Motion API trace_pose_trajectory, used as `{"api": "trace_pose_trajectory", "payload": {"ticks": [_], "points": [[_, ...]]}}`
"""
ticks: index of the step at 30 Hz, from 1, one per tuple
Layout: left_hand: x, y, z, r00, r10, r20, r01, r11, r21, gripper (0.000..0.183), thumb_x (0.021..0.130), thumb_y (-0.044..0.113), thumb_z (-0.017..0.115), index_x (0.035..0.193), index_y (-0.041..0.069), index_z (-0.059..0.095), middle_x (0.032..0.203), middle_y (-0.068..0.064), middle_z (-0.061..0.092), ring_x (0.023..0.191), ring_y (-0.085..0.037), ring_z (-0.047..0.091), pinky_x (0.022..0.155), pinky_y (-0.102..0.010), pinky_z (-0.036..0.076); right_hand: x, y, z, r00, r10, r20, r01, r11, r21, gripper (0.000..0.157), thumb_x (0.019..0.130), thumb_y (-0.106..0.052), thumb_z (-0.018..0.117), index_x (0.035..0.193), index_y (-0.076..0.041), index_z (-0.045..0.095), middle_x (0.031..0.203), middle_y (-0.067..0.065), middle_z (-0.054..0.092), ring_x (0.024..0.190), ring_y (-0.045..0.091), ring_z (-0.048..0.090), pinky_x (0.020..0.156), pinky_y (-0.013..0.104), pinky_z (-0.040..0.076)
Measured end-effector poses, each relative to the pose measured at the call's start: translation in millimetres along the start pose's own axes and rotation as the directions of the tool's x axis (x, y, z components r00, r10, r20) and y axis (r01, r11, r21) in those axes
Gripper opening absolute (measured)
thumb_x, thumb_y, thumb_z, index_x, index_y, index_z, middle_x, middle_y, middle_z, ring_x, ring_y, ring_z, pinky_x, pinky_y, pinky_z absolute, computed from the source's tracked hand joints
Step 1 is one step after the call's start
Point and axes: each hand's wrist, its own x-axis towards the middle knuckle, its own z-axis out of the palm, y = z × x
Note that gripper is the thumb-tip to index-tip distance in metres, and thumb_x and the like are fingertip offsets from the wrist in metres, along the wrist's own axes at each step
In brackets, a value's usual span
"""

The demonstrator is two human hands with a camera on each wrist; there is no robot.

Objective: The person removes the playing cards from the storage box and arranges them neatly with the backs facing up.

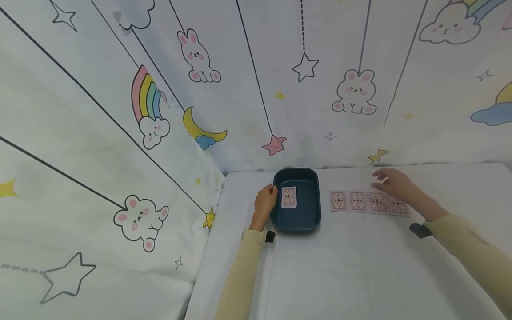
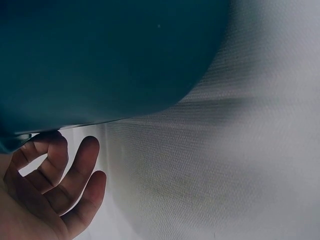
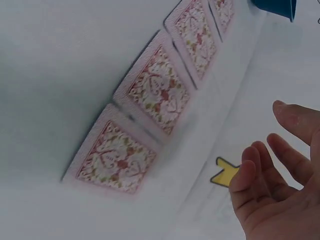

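My left hand (image 1: 265, 202) holds the left rim of a dark teal rectangular tray (image 1: 298, 222). In the left wrist view, thumb and index of that hand (image 2: 47, 192) meet at the edge of the tray (image 2: 110, 55), the other fingers loosely bent. One patterned playing card (image 1: 289, 197) lies back up inside the tray. To its right, several matching playing cards (image 1: 358, 202) lie back up in a row on the table. My right hand (image 1: 396, 184) hovers over the row's right end, holding nothing; in the right wrist view its fingers (image 3: 245, 175) are apart from the cards (image 3: 160, 92).
A white cloth covers the table (image 1: 340, 271). Behind and to the left hangs a white curtain (image 1: 248, 98) printed with rabbits, stars and clouds. Dark wrist devices (image 1: 420, 230) sit at both sleeves.
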Motion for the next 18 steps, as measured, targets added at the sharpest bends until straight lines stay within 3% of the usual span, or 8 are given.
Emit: {"api": "trace_pose_trajectory", "payload": {"ticks": [7,18], "points": [[-0.7,1.2,-2.0,1.0,-0.024,-0.005,0.024,1.0,0.005,0.035,0.105,0.035,0.047,0.076,0.015,0.048,0.068,0.001,0.041,0.059,-0.015,0.04,0.055,-0.029,0.028,10,-35,11.8,0.998,-0.046,-0.03,0.048,0.998,0.044,0.047,0.098,-0.025,0.065,0.129,0.008,0.053,0.123,0.034,0.057,0.109,0.047,0.059,0.094,0.059,0.047],[-2.2,3.9,-4.7,1.0,0.002,-0.021,-0.001,1.0,0.017,0.036,0.105,0.034,0.048,0.073,0.016,0.046,0.065,0.002,0.039,0.056,-0.015,0.04,0.052,-0.029,0.028,29,-83,29.8,0.994,-0.109,-0.03,0.11,0.993,0.03,0.046,0.097,-0.024,0.066,0.13,0.006,0.054,0.125,0.031,0.057,0.114,0.045,0.056,0.098,0.058,0.046]]}}
